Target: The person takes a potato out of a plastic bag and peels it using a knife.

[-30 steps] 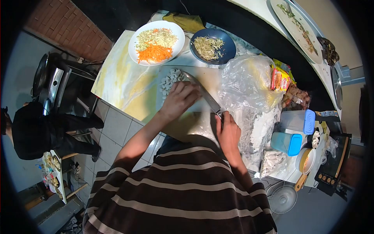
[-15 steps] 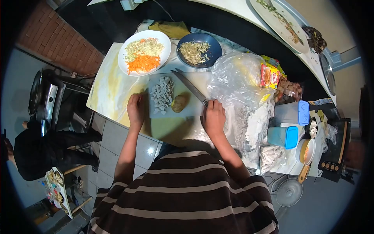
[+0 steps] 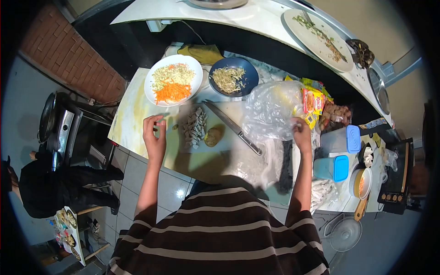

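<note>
My left hand (image 3: 154,137) hovers at the left side of the cutting board (image 3: 224,145), fingers bent but apart, holding nothing I can see. A pile of chopped greyish-white pieces (image 3: 195,128) lies on the board beside a brown, potato-like lump (image 3: 213,136). One small piece (image 3: 175,127) sits left of the pile. To the right, a large knife (image 3: 233,127) rests with its handle toward me, touched by neither hand. My right hand (image 3: 301,135) is at the right edge of a clear plastic bag (image 3: 270,110), its curled fingers closed on the plastic.
Behind the board stand a white plate (image 3: 150,87) of shredded vegetables and a dark blue plate (image 3: 247,78) of sprouts. Seasoning packets (image 3: 313,101) and blue-lidded containers (image 3: 341,168) are on the right. Another person (image 3: 50,183) stands at the far left.
My right hand has left the knife handle and moved right to the plastic bag. My left hand has lifted slightly, its fingers more spread. The view has shifted a little.
</note>
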Demonstrator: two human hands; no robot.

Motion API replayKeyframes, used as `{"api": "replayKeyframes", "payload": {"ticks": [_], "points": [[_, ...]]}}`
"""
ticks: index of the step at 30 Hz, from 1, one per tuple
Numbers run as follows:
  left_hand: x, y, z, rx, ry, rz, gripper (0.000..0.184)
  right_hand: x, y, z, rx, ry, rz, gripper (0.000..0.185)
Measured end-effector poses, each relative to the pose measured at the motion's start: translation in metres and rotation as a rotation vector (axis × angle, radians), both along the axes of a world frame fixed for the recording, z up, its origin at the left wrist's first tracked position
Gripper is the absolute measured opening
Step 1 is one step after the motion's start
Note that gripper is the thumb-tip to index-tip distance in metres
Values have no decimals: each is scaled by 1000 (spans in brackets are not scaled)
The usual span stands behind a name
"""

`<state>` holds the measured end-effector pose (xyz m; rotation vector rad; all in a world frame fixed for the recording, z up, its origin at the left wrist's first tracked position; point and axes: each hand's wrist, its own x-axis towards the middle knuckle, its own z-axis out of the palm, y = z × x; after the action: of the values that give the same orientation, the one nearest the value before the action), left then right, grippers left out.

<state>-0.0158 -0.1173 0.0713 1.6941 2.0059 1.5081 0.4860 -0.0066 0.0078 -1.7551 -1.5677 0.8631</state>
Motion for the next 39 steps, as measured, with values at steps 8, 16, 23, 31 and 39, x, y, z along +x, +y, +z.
{"api": "replayKeyframes", "payload": {"ticks": [8,16,23,31,39], "points": [[46,15,90,22,-654,-342,51,-133,-78,196,737,-316,548,47],[38,-12,82,-251,-415,-474,49,-213,-114,183,434,173,1326,35],[-14,-73,64,-342,-692,6,37,-159,61,45,-203,285,20,58],[-26,-90,40,-258,-1029,-42,52,-178,135,-13,-546,833,-6,36],[-14,-83,32,-235,-987,87,47,-149,162,-26,-355,547,-26,24]]}}
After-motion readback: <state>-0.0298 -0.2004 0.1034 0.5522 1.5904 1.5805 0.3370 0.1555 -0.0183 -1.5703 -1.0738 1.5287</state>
